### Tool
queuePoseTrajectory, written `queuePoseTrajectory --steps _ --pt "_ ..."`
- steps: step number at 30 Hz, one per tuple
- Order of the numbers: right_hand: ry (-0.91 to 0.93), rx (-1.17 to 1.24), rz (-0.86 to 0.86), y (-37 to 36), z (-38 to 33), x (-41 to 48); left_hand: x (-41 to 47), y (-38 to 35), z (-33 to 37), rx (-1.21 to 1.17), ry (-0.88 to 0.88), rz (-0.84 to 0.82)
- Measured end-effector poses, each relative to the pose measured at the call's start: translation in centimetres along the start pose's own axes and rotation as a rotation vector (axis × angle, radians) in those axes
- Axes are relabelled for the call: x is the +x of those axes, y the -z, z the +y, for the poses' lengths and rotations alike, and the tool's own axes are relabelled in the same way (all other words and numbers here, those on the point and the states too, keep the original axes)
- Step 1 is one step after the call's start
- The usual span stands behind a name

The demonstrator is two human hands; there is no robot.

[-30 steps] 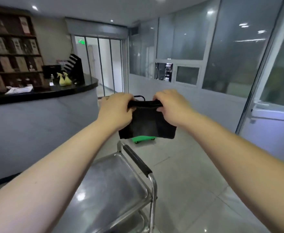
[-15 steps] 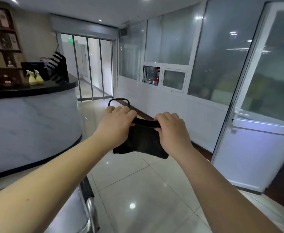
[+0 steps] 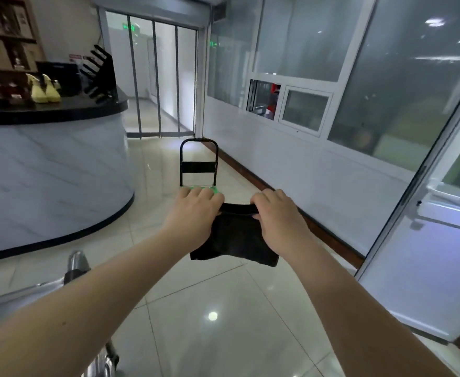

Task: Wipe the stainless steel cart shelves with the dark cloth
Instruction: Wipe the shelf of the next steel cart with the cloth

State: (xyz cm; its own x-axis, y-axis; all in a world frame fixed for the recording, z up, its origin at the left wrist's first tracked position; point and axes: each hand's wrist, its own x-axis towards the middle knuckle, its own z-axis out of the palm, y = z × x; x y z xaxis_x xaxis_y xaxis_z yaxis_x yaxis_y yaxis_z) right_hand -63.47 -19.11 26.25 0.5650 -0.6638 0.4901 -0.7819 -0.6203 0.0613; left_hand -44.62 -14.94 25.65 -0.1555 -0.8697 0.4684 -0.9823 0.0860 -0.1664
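- Head view is showing the stainless steel cart [image 3: 76,263] nearest, in the lower left of the frame. Only a rounded corner post and a strip of rail are showing behind the left forearm.
- Both bare forearms are reaching forward from the bottom corners toward the middle of the frame.
- The left grip [image 3: 193,213] is curling its fingers over the left end of the dark cloth [image 3: 234,240], along its top edge.
- The right grip [image 3: 275,216] is pinching the right end of that same edge, knuckles up.
- The cloth is hanging below and between the two grips with its top edge pulled taut. It is in the air over the floor [image 3: 209,295], to the right of the cart and not touching it.
- The floor's glossy pale tiles are reflecting a ceiling light at lower centre.
- Just beyond the left grip's knuckles, a hand truck [image 3: 198,161] with a green deck and a black looped handle is standing upright.
- At middle left, a curved pale table [image 3: 54,164] with a black top is carrying two yellow bottles [image 3: 43,89] and a black slotted rack [image 3: 98,72].
- Glass doors [image 3: 155,77] are closing off the far end at upper centre.
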Motion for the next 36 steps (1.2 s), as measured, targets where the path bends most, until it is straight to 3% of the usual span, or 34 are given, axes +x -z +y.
queuePoseTrajectory --steps 9,15,21,27,36 --pt "0.066 -0.020 0.057 -9.3 4.2 18.2 13.4 -8.7 -10.6 -0.241 0.192 0.057" --pt "0.119 0.164 0.048 -19.5 5.9 29.1 19.8 -16.7 -17.4 -0.303 0.417 0.040" --pt "0.294 0.324 0.076 -32.3 4.5 43.5 25.3 -25.1 -27.5 -0.181 0.626 0.022" --pt "0.509 0.549 -0.017 -42.9 -1.8 56.5 27.2 -31.6 -38.0 -0.034 0.909 -0.061" --pt "0.937 0.724 -0.173 -52.3 -22.1 65.9 17.4 -35.8 -51.5 0.144 1.350 -0.116"
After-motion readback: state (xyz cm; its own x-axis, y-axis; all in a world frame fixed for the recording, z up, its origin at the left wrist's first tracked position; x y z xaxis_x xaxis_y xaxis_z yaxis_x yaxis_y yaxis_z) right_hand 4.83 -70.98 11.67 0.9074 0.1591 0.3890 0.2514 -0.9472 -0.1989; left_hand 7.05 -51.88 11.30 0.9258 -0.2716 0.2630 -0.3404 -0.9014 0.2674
